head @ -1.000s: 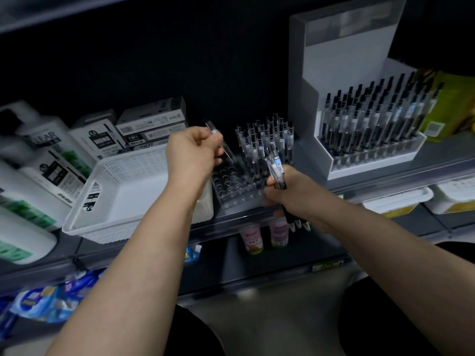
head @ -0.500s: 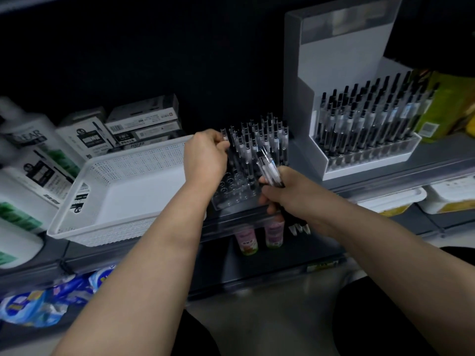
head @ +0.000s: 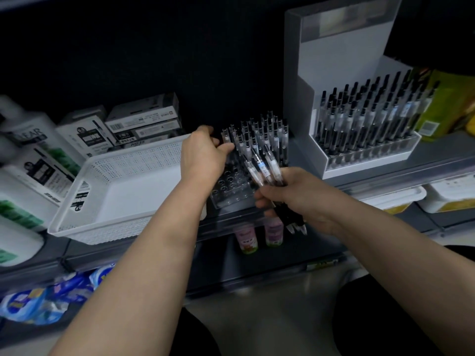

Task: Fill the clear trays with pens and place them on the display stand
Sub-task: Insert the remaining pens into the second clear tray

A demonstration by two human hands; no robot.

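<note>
Tray (head: 232, 195): clear plastic block of round sockets; sits at the front lip of the dark grey shelf (head: 442, 152), between the white perforated plastic basket (head: 123, 163) and the tall white display stand (head: 339, 62); back rows hold upright pens, front sockets are bare.
Left hand (head: 203, 155): thumb and fingers pinch the top of one clear-barrelled black-ink pen (head: 225, 136) at the tray's back left corner; whether its tip is seated cannot be told.
Right hand (head: 298, 196): curled round a bundle of clear pens (head: 264, 169), held just above the tray's front right corner; tips poke out below the palm.
Risk, missed socket: the pinched pen goes in slanted beside close-packed neighbours; a tilted push could knock them over in a row.
Risk, sliding tray: it looks light and nothing holds it down; downward pressure near the lip could tip it off the shelf.
Risk, bundle: a loosened grip lets pens slip out downward; the protruding tops could also rake the standing rows.
Risk, later lift: a full tray carried tilted to the stand may spill.
</note>
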